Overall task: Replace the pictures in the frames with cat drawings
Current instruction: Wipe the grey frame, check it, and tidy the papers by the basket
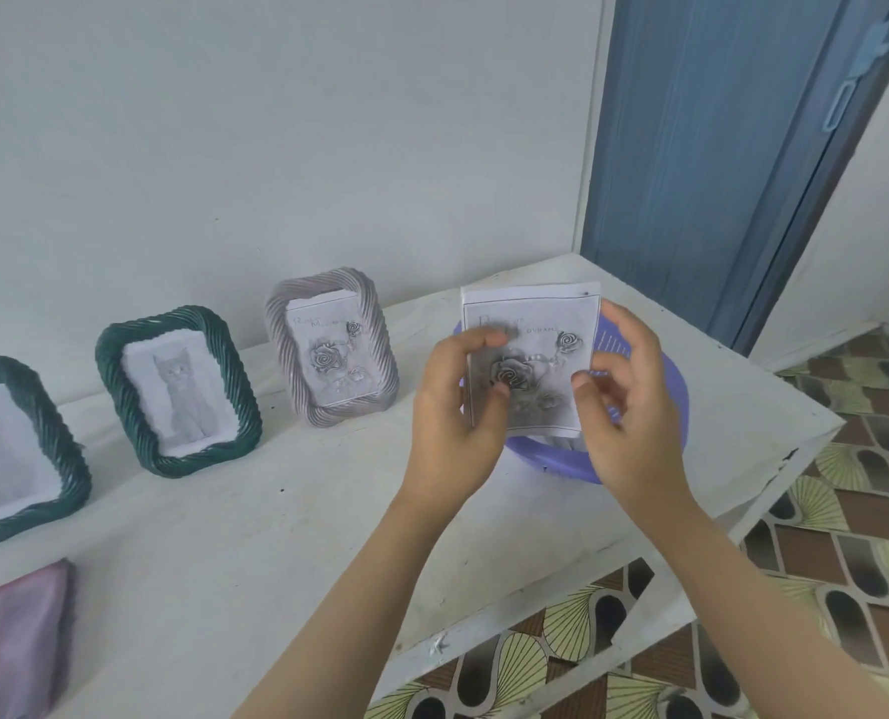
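I hold a paper rose picture (533,355) upright above a purple bowl (655,433). My left hand (458,402) pinches its left edge and my right hand (624,402) grips its right edge. On the white table (276,537) three frames stand against the wall. A pale pink rope-pattern frame (331,345) shows another rose picture. A dark green frame (178,391) holds a cat drawing. A second dark green frame (17,448), cut off at the left edge, holds a faint cat drawing.
A pink cloth-like thing (17,640) lies at the table's front left corner. The table's right edge drops to a patterned tile floor (847,537). A blue door (717,147) stands behind the table's far right corner.
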